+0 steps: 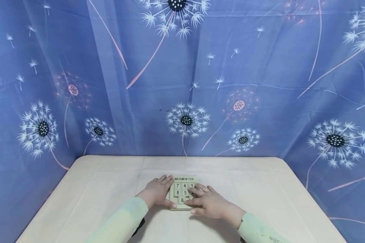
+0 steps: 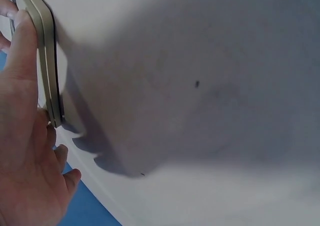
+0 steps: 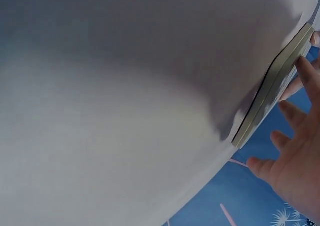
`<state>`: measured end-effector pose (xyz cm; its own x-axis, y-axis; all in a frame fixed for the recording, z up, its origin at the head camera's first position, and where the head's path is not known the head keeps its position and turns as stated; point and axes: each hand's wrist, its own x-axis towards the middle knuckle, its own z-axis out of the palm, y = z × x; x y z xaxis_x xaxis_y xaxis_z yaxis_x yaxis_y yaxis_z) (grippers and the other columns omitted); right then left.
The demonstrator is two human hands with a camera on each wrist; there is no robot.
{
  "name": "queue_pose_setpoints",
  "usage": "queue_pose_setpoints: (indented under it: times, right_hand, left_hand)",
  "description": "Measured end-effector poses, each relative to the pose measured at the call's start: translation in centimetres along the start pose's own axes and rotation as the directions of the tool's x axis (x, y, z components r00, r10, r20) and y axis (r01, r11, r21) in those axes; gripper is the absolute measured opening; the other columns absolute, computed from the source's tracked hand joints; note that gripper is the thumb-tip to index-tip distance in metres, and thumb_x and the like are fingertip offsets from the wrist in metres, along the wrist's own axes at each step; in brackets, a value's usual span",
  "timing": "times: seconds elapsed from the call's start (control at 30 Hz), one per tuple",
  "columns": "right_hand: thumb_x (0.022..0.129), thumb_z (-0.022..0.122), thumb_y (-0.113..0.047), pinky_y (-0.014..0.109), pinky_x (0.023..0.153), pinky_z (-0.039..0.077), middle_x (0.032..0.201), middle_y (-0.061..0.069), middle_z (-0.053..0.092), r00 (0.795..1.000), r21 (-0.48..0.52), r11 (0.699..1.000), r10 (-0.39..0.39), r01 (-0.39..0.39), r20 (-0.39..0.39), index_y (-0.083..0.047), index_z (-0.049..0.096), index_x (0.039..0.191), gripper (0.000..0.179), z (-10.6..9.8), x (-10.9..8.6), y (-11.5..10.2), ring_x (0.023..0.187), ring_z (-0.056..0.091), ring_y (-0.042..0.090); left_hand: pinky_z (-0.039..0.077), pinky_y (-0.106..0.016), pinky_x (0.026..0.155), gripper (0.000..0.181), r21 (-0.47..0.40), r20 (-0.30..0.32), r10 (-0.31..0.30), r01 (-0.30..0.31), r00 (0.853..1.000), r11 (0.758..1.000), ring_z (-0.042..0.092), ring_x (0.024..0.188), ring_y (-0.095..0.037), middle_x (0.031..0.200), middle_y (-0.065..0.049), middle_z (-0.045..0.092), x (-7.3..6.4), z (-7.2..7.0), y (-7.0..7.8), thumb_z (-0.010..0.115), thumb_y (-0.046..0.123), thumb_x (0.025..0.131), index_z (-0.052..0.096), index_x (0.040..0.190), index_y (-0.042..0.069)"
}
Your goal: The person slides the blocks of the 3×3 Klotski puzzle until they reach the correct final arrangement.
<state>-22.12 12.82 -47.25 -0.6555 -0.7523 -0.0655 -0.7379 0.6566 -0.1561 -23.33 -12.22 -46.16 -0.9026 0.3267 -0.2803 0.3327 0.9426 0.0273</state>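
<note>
A pale green sliding number puzzle [image 1: 175, 201] with dark lettering along its top lies flat at the table's middle. Tiles 7, 4 and 1 form its top row; 8 and 5 sit below, and tile 6 [image 1: 182, 200] lies beside a gap at lower left. My left hand [image 1: 158, 191] holds the board's left side, thumb at the lower left corner and fingers by the upper edge. Over the right-hand tiles, my right hand [image 1: 214, 203] spreads extended fingers, touching the tile face and hiding some numbers. The right wrist view shows the board's edge [image 3: 270, 91] beside those fingers.
A cream-coloured table [image 1: 109, 175] with rounded far corners surrounds the puzzle. Blue cloth [image 1: 146, 128] printed with dandelions hangs behind it and along both sides. Small dark specks mark the tabletop in the left wrist view.
</note>
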Motion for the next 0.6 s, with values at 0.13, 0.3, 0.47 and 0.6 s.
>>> queue_pose_setpoints:
  times: [0.13,0.3,0.47,0.6]
  right_hand:
    - [0.099,0.057,-0.054,0.072,0.115,0.039,0.162,0.005,0.047,1.0,0.011,1.0,-0.002,0.003,-0.003,-0.039,0.064,0.138,0.042,0.06,-0.04,0.05,0.151,0.039,0.039]
    - [0.099,0.057,-0.053,0.072,0.115,0.039,0.161,0.005,0.047,1.0,0.017,1.0,-0.002,0.002,-0.006,-0.039,0.064,0.138,0.042,-0.22,-0.13,0.05,0.151,0.039,0.039]
    - [0.099,0.057,-0.054,0.074,0.114,0.038,0.161,0.006,0.048,1.0,0.016,1.0,-0.008,0.008,-0.004,-0.038,0.064,0.138,0.043,-0.37,-0.33,0.08,0.151,0.039,0.04]
    - [0.099,0.057,-0.054,0.072,0.115,0.039,0.161,0.005,0.048,1.0,-0.001,1.0,-0.007,0.007,-0.003,-0.039,0.064,0.138,0.042,-0.3,-0.47,0.25,0.151,0.039,0.039]
  left_hand:
    - [0.033,-0.042,0.129,0.109,0.017,0.011,-0.004,0.004,1.0,1.0,0.028,0.159,-0.022,0.171,0.002,0.029,-0.01,-0.07,0.09,0.069,0.077,0.078,0.033,0.162,0.017]
    - [0.033,-0.043,0.129,0.109,0.018,0.01,-0.002,0.002,1.0,1.0,0.028,0.159,-0.022,0.171,0.001,0.029,0.05,-0.17,0.07,0.069,0.077,0.079,0.033,0.162,0.016]
    - [0.033,-0.043,0.129,0.109,0.024,0.012,-0.003,0.003,1.0,1.0,0.029,0.159,-0.022,0.171,0.001,0.029,-0.01,-0.14,0.11,0.069,0.076,0.078,0.033,0.161,0.016]
    - [0.034,-0.043,0.129,0.109,0.037,0.011,0.003,-0.003,1.0,0.999,0.029,0.159,-0.022,0.171,0.001,0.029,0.02,-0.12,0.24,0.069,0.076,0.079,0.033,0.161,0.015]
